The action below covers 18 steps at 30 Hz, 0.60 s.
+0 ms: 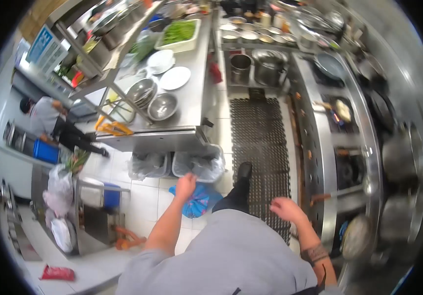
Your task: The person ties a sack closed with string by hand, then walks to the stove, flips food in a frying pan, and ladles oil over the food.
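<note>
My left hand (186,186) hangs in front of me with its fingers curled in, and nothing shows in it. Beyond and below it, a blue patterned plastic bag (202,201) lies on the tiled floor; the hand overlaps its edge in the view, apparently without holding it. Two lined bins (199,164) stand just past the hand, under the end of the steel counter. My right hand (287,209) is held out over the black rubber mat (260,142), its fingers loosely bent and slightly apart, with nothing in them. The stove is to its right.
The steel counter (192,105) carries metal bowls (163,106), white plates (175,78) and a tub of greens (179,33). Along the right runs the stove (325,142), with a ladle (339,192) across it and a pan (329,66) farther back. Another person (49,118) stands at the left.
</note>
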### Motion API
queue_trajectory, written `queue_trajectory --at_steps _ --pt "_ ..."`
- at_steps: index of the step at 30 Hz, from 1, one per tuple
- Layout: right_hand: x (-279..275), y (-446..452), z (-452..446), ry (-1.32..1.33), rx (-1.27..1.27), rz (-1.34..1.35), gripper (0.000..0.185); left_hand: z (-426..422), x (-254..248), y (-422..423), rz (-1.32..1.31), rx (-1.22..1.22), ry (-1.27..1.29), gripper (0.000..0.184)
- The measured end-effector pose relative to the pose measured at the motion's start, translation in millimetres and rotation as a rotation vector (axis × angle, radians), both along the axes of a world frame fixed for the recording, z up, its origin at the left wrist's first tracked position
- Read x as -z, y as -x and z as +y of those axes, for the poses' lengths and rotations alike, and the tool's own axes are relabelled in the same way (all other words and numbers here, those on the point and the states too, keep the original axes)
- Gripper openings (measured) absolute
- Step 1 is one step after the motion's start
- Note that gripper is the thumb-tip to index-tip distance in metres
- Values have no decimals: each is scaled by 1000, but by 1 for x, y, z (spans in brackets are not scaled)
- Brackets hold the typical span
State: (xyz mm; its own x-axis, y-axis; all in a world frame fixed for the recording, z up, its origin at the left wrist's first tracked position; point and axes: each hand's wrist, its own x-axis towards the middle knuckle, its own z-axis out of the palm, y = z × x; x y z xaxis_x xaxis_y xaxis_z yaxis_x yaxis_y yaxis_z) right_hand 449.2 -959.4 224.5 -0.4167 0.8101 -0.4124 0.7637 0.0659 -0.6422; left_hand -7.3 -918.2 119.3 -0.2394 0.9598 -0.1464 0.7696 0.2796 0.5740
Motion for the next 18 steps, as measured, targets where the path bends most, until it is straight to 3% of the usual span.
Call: queue_trajectory --at_steps 4,6,8,9,10,11,12,14,16,17,18 --pt "23 -38 59 182 68 -136 33 130 -79 7 -170 -425 -664 20" --pt "35 -55 93 199 64 -178 32 178 -117 55 108 -612 -836 20" --pt "34 -65 129 256 111 -336 29 214 -146 118 -65 -859 -1067 30" --pt "41 -72 148 227 88 -343 29 230 -150 167 105 -1027 -1039 39" --pt "53 -76 170 239 105 -341 29 242 -155 214 204 -1001 -1091 49" --pt "58 -81 189 200 69 -312 29 248 -179 249 262 -1010 -827 55" --pt "54 -85 210 157 26 -288 29 260 -169 295 405 -894 -1001 51" --pt "39 -70 259 182 102 -242 27 260 -176 340 258 -699 -731 29" --pt "23 -54 303 197 124 -194 27 255 -167 385 648 -523 -632 27" --pt "19 -49 322 188 148 -194 27 255 -175 375 718 -447 -744 24" --pt "19 -43 338 138 115 -184 28 254 -189 357 686 -433 -889 35"
